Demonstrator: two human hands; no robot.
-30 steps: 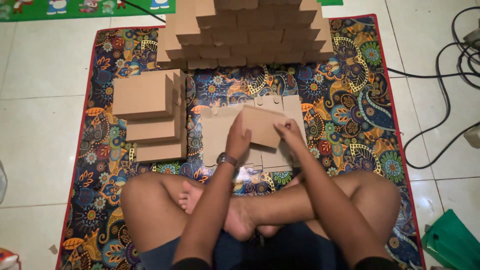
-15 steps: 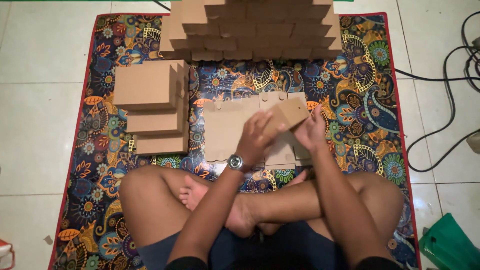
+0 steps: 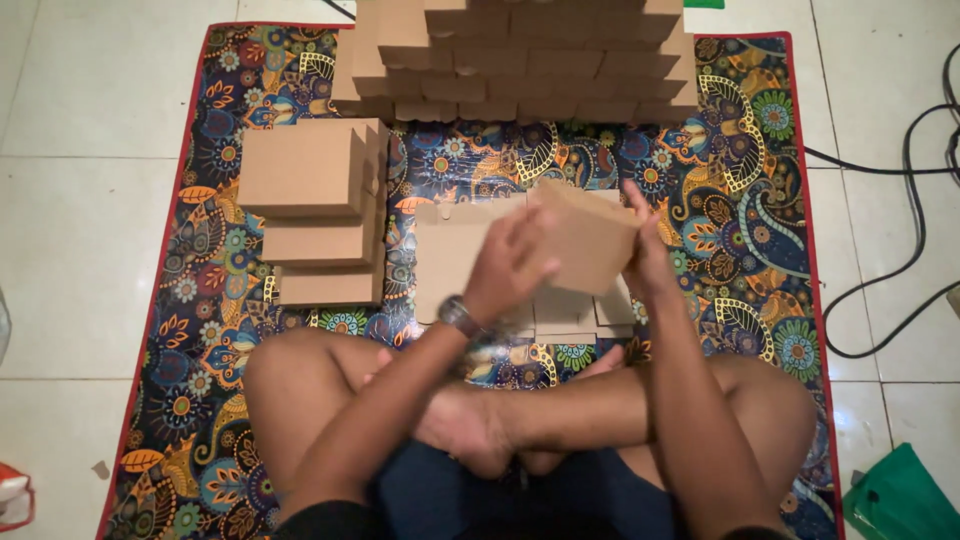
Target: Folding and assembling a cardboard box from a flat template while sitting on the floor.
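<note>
I sit cross-legged on a patterned mat (image 3: 760, 230). Both hands hold a small brown cardboard box (image 3: 585, 240) lifted above a flat stack of unfolded cardboard blanks (image 3: 450, 255). My left hand (image 3: 505, 270), with a wristwatch on its wrist, grips the box's near left side. My right hand (image 3: 645, 255) presses against its right edge. The box is tilted, its top face turned toward me.
Several folded boxes (image 3: 305, 170) are piled on the mat at the left. A large stepped stack of boxes (image 3: 520, 50) stands at the mat's far edge. Black cables (image 3: 905, 200) lie on the tiled floor at right, a green bag (image 3: 900, 500) at the lower right corner.
The cardboard piece was pressed low on the flat blanks; now it is a closed box raised and turned between both hands. The camera view has shifted slightly.
</note>
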